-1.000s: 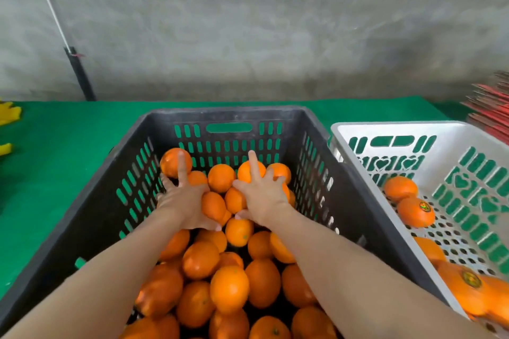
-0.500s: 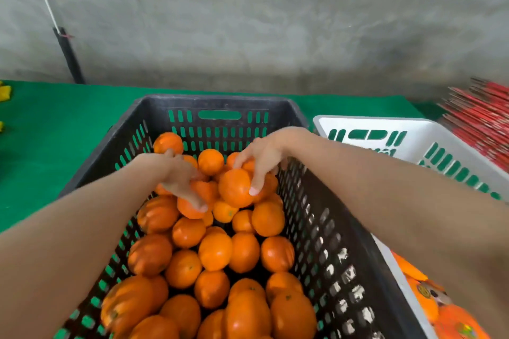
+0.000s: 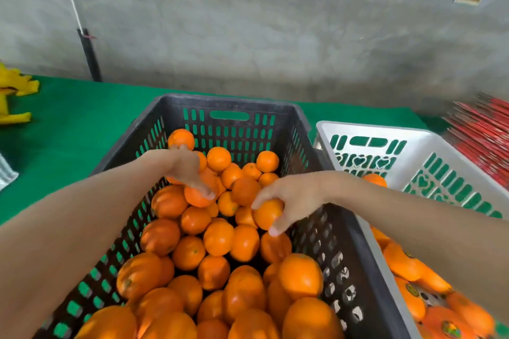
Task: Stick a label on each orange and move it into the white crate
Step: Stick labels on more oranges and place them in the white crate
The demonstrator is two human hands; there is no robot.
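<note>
Left grip (image 3: 190,170): a bare hand reaching into the black crate (image 3: 228,103) from the left side. Its fingers curl down over the far orange (image 3: 196,198), which sits under the fingertips at the top of the pile. The view is blurred here, so how far the orange is lifted off its neighbours cannot be told.

Right grip (image 3: 297,195): a bare hand entering over the right wall of the black crate. It is closed on the near orange (image 3: 268,215). The thumb (image 3: 275,231) lies under the fruit, and the fingers (image 3: 257,201) wrap its upper left side. The near orange is just above the pile (image 3: 217,239), close to the right wall.

The pile fills the black crate. The two held oranges are near each other, with other fruit between them.

The white crate (image 3: 371,129) stands touching the right side of the black crate on the green table (image 3: 68,132). It contains labelled oranges (image 3: 405,264), partly hidden by the right forearm. One round sticker (image 3: 451,329) is visible at the lower right.
</note>
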